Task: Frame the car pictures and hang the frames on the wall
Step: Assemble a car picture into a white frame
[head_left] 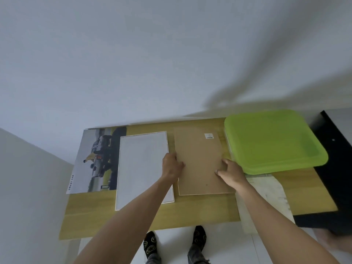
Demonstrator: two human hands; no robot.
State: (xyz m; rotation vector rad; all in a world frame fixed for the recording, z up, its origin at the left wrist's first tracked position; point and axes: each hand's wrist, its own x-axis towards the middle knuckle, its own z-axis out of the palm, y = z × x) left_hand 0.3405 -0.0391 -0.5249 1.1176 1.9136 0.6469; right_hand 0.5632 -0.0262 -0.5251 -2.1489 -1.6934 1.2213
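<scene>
A brown backing board lies flat in the middle of the wooden table, a small white label near its far corner. My left hand grips its left edge and my right hand grips its right edge, fingers curled onto the board. To the left lies a pale rectangular sheet with a thin light border. Partly under that sheet is a car picture showing a silver car, with "SMART CAR" printed along its near edge.
A lime-green plastic lid covers a container at the right back of the table. A crumpled clear plastic sheet hangs over the table's front right. A black cabinet stands to the right. The white wall rises right behind the table.
</scene>
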